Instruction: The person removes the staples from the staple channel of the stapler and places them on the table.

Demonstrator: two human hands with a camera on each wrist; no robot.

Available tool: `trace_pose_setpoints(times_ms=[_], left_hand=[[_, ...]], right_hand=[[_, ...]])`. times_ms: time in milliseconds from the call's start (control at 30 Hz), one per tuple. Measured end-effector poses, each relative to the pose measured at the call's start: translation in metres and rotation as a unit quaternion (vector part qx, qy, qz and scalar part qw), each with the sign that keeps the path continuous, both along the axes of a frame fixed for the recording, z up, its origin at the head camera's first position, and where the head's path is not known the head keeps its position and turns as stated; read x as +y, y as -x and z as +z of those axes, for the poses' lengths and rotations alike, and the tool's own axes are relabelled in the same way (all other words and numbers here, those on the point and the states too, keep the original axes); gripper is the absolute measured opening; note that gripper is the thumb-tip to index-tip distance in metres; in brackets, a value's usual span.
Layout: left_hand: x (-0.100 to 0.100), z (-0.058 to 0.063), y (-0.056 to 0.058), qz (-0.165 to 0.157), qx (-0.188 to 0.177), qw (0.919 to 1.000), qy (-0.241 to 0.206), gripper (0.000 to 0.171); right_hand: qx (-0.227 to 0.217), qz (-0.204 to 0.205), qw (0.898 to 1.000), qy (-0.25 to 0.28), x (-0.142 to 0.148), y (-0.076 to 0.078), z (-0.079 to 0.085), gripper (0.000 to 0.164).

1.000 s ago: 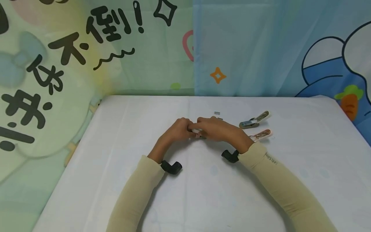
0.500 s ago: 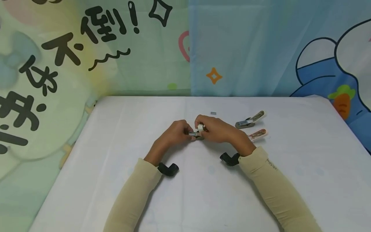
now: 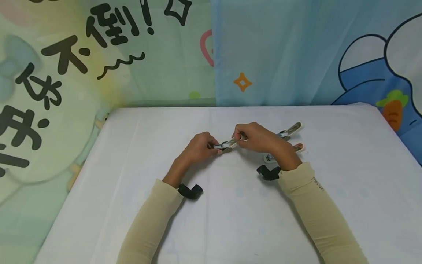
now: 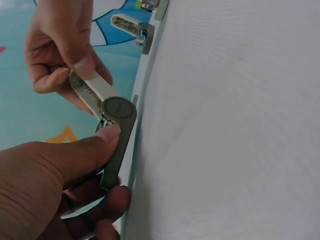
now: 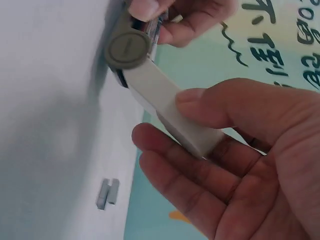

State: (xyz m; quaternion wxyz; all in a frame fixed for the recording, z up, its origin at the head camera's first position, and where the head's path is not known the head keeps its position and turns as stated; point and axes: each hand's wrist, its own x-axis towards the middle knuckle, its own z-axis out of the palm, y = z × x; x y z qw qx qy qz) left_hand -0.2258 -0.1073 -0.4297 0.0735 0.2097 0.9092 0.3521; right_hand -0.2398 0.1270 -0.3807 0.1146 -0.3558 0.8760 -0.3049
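Note:
A small stapler [image 3: 225,145], with an olive-green base and a white top cover, is held between both hands above the far middle of the table. Its cover is swung wide away from the base at the round hinge [image 4: 119,107]. My left hand [image 3: 199,146] pinches the base, thumb by the metal rail. The white cover [image 5: 160,92] is pinched by my right hand [image 3: 258,137], thumb on one face and fingers on the other. Two short grey staple strips [image 5: 106,194] lie on the table in the right wrist view; the right hand hides them in the head view.
Two more opened staplers lie right of my hands: a green one [image 3: 293,129] farther back and a pinkish one [image 3: 299,147] nearer, partly hidden by the right hand and wrist. A white cloth covers the table [image 3: 148,128]. Printed curtains [image 3: 280,55] hang behind its far edge.
My right hand has moved right and slightly back, swinging the white cover outward from the base. The stapler, earlier bunched between the hands, is now spread open. The left hand keeps its hold.

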Motion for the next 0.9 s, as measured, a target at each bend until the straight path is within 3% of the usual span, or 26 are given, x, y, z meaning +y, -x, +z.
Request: trace_pose_setpoints(times_ms=[167,233,400,533,900], left_hand=[[0.001,0.002,-0.001,0.010,-0.001,0.9999,-0.001,0.018],[0.001,0.002,-0.001,0.007,-0.004,1.0000,0.003,0.017],[0.001,0.004,-0.001,0.005,-0.009,0.9999,0.004,0.015],[-0.001,0.004,-0.002,-0.002,-0.007,1.0000,0.002,0.015],[-0.001,0.003,-0.002,-0.006,0.013,0.9999,0.004,0.019]], right_hand=[[-0.013,-0.003,1.000,-0.025,0.002,-0.001,0.004,0.010],[0.003,-0.003,0.999,-0.035,-0.001,-0.003,0.006,0.010],[0.079,0.012,0.996,0.040,-0.016,-0.013,0.009,0.015],[0.099,0.029,0.992,0.072,-0.029,-0.021,0.005,0.019],[0.104,-0.042,0.992,-0.063,-0.048,-0.025,-0.013,0.024]])
